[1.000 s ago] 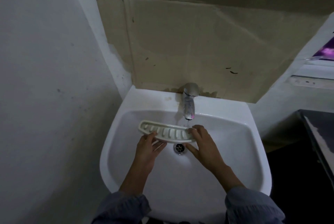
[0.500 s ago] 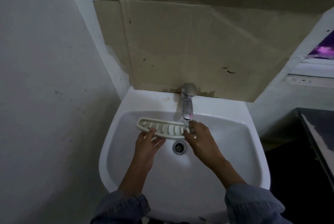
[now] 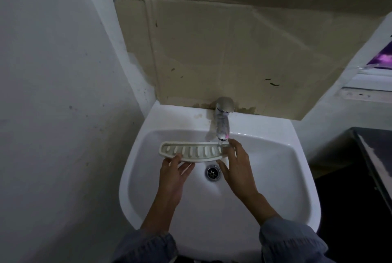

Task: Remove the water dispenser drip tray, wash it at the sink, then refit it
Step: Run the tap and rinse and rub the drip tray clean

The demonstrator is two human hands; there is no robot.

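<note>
A cream, curved drip tray (image 3: 192, 152) with several slots is held level over the white sink (image 3: 275, 178), slotted face up. My left hand (image 3: 172, 174) grips its near edge toward the left end. My right hand (image 3: 236, 164) holds the right end, directly under the chrome tap (image 3: 222, 120). A thin stream of water falls from the spout onto that right end. The drain (image 3: 212, 172) lies just below the tray, between my hands.
Brown cardboard (image 3: 233, 50) covers the wall behind the tap. A white wall (image 3: 53, 93) stands close on the left. A dark counter edge (image 3: 373, 156) is at the right, beside the sink. My grey sleeves show at the bottom.
The tray has shifted slightly right and levelled out, bringing its right end under the spout. Both hands keep their hold.
</note>
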